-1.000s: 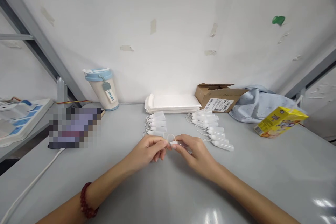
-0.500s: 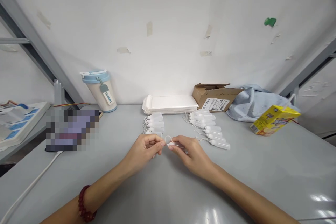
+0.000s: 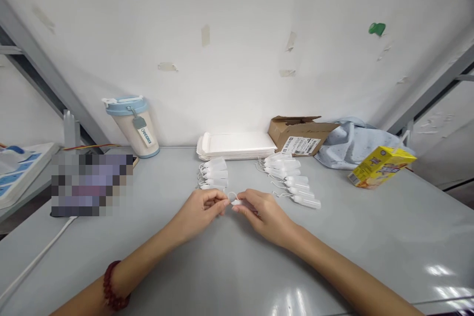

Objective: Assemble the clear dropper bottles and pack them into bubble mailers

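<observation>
Between the fingertips of my right hand (image 3: 264,213) is a small translucent plastic bottle (image 3: 236,202), its white pointed tip turned left and its body mostly hidden by the fingers. A thin white cord loop (image 3: 232,193) arches above that tip. My left hand (image 3: 203,210) is closed in a pinch at the tip, where the cord meets the fingers; the exact grip is too small to make out. Just behind my left hand lies a row of similar bottles (image 3: 216,175) with cords. Another row of such bottles (image 3: 300,191) lies to the right, beyond my right hand.
White flat cartons (image 3: 237,145) are stacked against the wall beside an open brown cardboard box (image 3: 296,133). Pale blue cloth (image 3: 344,143) and a yellow drink carton (image 3: 381,168) sit at the right. A tumbler (image 3: 129,126), a phone (image 3: 92,182) with cable and a power strip (image 3: 27,173) are left.
The view has shifted slightly, so everything sits a little further left. Both hands keep nearly the same pinch around the bottle tip and cord.
</observation>
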A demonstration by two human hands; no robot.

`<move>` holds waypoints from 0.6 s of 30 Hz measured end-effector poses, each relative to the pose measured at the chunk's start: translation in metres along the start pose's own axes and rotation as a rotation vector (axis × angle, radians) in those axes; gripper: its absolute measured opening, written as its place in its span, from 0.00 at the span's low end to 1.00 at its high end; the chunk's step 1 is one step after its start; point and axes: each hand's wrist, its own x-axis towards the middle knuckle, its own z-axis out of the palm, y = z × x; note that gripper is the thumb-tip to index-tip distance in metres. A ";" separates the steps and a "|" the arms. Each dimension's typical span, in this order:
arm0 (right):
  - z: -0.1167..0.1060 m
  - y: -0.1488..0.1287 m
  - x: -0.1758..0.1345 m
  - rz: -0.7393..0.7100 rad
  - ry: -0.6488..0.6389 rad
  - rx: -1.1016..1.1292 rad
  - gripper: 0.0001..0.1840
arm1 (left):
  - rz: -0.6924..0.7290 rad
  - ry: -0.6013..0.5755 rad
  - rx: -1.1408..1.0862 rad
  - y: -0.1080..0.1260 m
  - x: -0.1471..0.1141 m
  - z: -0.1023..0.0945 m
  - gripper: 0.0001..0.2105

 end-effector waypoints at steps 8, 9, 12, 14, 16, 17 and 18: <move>-0.024 0.019 0.012 0.058 0.065 -0.155 0.11 | 0.002 0.113 0.161 0.004 0.002 -0.023 0.12; -0.030 0.025 0.014 0.068 0.109 -0.214 0.10 | -0.003 0.161 0.148 0.006 0.002 -0.031 0.12; -0.044 0.040 0.019 0.196 0.135 -0.508 0.09 | -0.010 0.270 0.164 0.006 0.005 -0.052 0.14; -0.050 0.046 0.020 0.272 0.082 -0.639 0.10 | -0.003 0.254 0.207 0.003 0.007 -0.061 0.14; -0.052 0.049 0.020 0.309 0.045 -0.687 0.10 | -0.005 0.223 0.306 -0.003 0.008 -0.063 0.14; -0.053 0.049 0.020 0.317 0.036 -0.695 0.09 | -0.005 0.219 0.365 -0.006 0.009 -0.063 0.14; -0.053 0.048 0.020 0.327 0.025 -0.706 0.09 | -0.007 0.222 0.417 -0.009 0.010 -0.062 0.14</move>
